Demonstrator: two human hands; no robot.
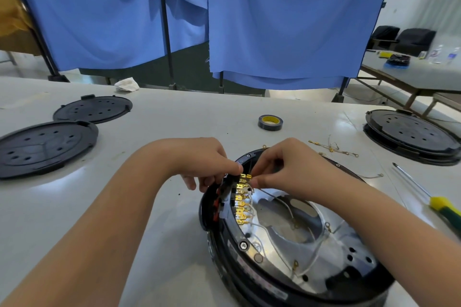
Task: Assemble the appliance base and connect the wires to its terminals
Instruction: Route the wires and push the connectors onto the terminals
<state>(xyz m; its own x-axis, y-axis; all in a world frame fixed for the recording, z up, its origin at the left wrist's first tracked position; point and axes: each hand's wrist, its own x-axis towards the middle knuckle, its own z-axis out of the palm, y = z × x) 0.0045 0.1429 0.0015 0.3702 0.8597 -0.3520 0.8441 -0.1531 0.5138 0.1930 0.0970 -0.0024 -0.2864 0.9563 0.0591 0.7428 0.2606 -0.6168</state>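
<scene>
Your hands meet over the round black appliance base (287,239), which lies open-side up on the white table (174,119), just in front of you and to the right. Your right hand (287,167) pinches a thin pale wire (277,198) at the far end of the row of brass terminals (243,200) along the base's left inner rim. Your left hand (207,162) has its curled fingertips pressed to that same end of the row; what they grip cannot be told. More pale wires trail across the silver metal plate (324,244) inside. Two flat black perforated covers (47,147) lie to the left, a roll of black tape (270,122) beyond, loose brass-tipped wires (333,148) and a yellow-and-green-handled screwdriver (434,200) to the right.
</scene>
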